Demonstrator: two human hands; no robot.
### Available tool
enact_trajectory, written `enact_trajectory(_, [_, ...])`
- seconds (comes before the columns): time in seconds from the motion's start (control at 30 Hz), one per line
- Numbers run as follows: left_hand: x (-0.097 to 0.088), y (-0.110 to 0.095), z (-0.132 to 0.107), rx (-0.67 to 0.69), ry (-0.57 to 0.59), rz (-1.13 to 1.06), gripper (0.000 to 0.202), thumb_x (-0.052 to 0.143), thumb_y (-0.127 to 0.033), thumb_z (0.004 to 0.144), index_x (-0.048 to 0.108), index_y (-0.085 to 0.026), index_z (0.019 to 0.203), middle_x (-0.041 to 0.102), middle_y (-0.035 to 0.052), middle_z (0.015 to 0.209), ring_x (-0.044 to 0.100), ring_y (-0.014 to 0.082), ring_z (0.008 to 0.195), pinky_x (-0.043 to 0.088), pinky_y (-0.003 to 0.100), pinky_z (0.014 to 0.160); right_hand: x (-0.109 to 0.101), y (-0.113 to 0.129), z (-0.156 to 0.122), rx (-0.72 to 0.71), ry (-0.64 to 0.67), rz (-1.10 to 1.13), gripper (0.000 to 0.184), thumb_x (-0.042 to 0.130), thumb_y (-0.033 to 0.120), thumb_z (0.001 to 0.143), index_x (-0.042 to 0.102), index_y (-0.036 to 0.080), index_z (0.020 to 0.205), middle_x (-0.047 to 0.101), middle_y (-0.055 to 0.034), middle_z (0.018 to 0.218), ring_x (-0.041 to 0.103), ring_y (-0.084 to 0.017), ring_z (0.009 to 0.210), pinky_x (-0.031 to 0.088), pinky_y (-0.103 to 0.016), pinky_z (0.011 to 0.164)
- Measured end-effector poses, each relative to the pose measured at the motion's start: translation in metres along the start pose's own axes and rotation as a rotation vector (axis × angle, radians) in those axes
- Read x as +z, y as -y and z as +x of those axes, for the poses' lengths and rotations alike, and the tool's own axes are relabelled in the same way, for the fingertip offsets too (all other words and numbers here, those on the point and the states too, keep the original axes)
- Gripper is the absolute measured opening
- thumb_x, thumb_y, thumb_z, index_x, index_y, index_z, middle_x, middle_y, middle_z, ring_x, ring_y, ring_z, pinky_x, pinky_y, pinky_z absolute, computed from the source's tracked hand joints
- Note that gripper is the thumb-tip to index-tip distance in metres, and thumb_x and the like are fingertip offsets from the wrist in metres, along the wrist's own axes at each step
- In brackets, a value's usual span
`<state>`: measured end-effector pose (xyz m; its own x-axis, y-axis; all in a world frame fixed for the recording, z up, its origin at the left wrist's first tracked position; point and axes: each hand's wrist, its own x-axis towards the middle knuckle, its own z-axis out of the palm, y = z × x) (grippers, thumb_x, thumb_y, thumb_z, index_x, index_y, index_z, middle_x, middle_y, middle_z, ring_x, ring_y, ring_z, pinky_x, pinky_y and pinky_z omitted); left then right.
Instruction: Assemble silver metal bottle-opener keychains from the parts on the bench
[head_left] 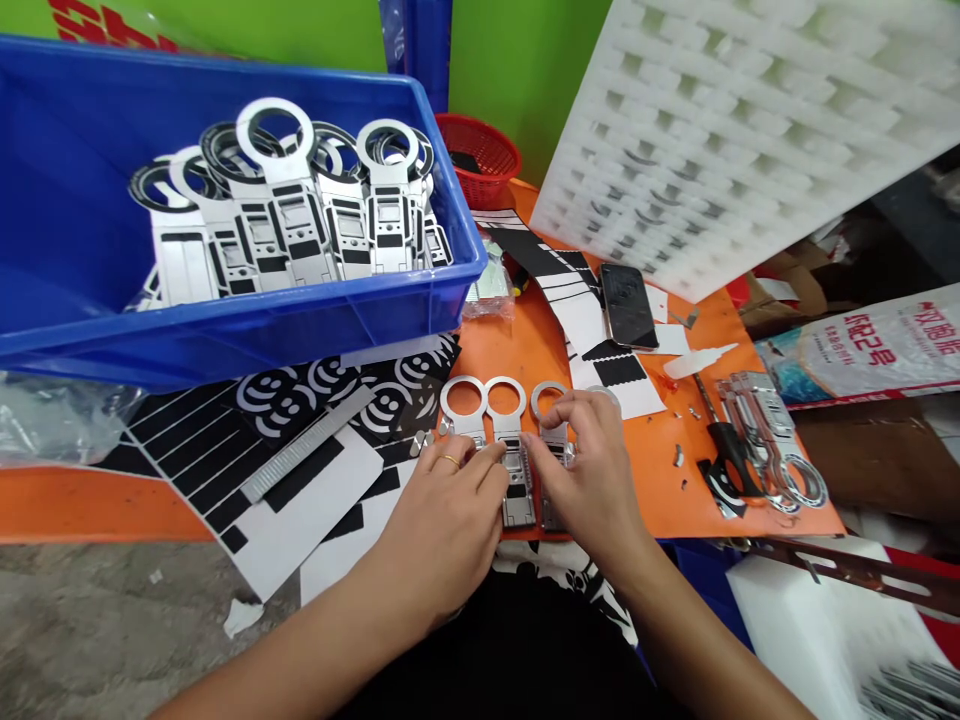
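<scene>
Several flat, silver ring-headed metal parts (pixel 517 497) lie side by side at the table's front edge, with black panels on their stems. My left hand (pixel 454 505) is bent over the two left parts, its fingertips pressed on their stems. Above it, two ring heads (pixel 463 397) show clear of the fingers. My right hand (pixel 596 475) is curled over the parts on the right; its thumb reaches the stems and its index finger bends near a ring. Whether something small sits between those fingertips is hidden.
A blue bin (pixel 300 335) at the left holds more ring-headed parts. Black-and-white sticker sheets (pixel 300 520) and a ruler-like strip (pixel 307 445) lie left. At right are a phone (pixel 628 305), a white-nozzled bottle (pixel 701 360), black-handled scissors (pixel 731 455) and stacked chrome parts (pixel 772 430). White foam (pixel 720 110) stands behind.
</scene>
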<state>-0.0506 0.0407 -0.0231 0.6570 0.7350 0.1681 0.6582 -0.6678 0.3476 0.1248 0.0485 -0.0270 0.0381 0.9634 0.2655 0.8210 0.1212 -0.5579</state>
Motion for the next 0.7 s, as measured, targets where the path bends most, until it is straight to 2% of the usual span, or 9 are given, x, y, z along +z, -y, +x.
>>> enact_trajectory(0.13, [0.001, 0.002, -0.001, -0.015, -0.010, -0.071, 0.016, 0.049, -0.011, 0.089, 0.063, -0.012, 0.094, 0.067, 0.0109, 0.121, 0.052, 0.0306, 0.100, 0.047, 0.049, 0.085, 0.003, -0.005, -0.003, 0.044, 0.041, -0.041, 0.013, 0.064, 0.023, 0.083, 0.051, 0.022, 0.085, 0.055, -0.0069, 0.094, 0.051, -0.025, 0.090, 0.042, -0.043, 0.081])
enact_trajectory(0.27, [-0.002, 0.004, -0.007, -0.074, -0.061, -0.315, 0.017, 0.046, -0.012, 0.091, 0.063, -0.014, 0.096, 0.067, 0.0099, 0.121, 0.051, 0.0292, 0.109, 0.045, 0.051, 0.094, -0.004, 0.003, -0.002, 0.027, -0.011, 0.054, 0.008, 0.062, 0.021, 0.085, 0.053, 0.021, 0.084, 0.055, -0.0068, 0.095, 0.053, -0.024, 0.094, 0.042, -0.042, 0.083])
enact_trajectory(0.33, [-0.006, 0.005, -0.011, -0.148, -0.120, -0.489, 0.018, 0.046, -0.013, 0.091, 0.063, -0.015, 0.099, 0.067, 0.0089, 0.119, 0.054, 0.0252, 0.110, 0.046, 0.046, 0.097, -0.013, 0.013, -0.003, -0.014, -0.004, 0.173, 0.005, 0.058, 0.020, 0.088, 0.056, 0.021, 0.085, 0.057, -0.0056, 0.093, 0.055, -0.022, 0.094, 0.044, -0.038, 0.082])
enact_trajectory(0.47, [-0.016, 0.004, -0.017, -0.325, -0.153, -0.750, 0.024, 0.047, -0.015, 0.092, 0.066, -0.019, 0.106, 0.070, 0.0057, 0.108, 0.062, 0.0179, 0.101, 0.052, 0.034, 0.089, -0.027, 0.035, -0.009, -0.129, 0.162, 0.320, 0.006, 0.056, 0.016, 0.091, 0.060, 0.021, 0.092, 0.060, -0.0035, 0.092, 0.057, -0.019, 0.092, 0.046, -0.033, 0.080])
enact_trajectory(0.57, [-0.020, 0.002, -0.020, -0.329, -0.177, -0.780, 0.025, 0.047, -0.015, 0.093, 0.070, -0.021, 0.100, 0.073, 0.0038, 0.103, 0.064, 0.0166, 0.099, 0.052, 0.032, 0.088, -0.029, 0.046, -0.015, -0.227, 0.211, 0.243, 0.006, 0.057, 0.017, 0.091, 0.061, 0.019, 0.095, 0.061, -0.0056, 0.098, 0.057, -0.020, 0.096, 0.045, -0.036, 0.084])
enact_trajectory(0.7, [-0.020, 0.001, -0.025, -0.267, -0.226, -0.753, 0.026, 0.049, -0.011, 0.091, 0.073, -0.020, 0.095, 0.074, 0.0041, 0.103, 0.064, 0.0168, 0.099, 0.052, 0.032, 0.088, -0.028, 0.053, -0.017, -0.354, 0.271, 0.064, 0.008, 0.054, 0.017, 0.093, 0.060, 0.017, 0.089, 0.062, -0.0073, 0.095, 0.055, -0.022, 0.090, 0.043, -0.040, 0.082])
